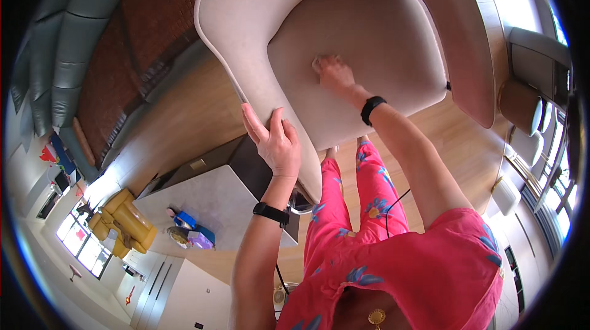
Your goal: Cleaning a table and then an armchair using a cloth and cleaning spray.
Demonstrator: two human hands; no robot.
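Note:
A pale upholstered armchair (249, 11) with a rounded back stands right before me. My left hand (276, 145) rests over the edge of its left armrest, fingers spread, holding nothing loose. On the seat cushion (387, 48) lies my right hand (336, 74), slightly blurred, its fingers curled on a small light-coloured cloth (317, 63) that touches the seat. Most of the cloth is hidden under the fingers. Each wrist has a black band.
At left, a dark green leather sofa (78, 53) has a brown woven mat along it. A grey-topped table (221, 205) bearing a purple box (200, 240) stands lower left, beyond it a yellow armchair (126, 221). More chairs (521, 106) line the right side. The floor is wooden.

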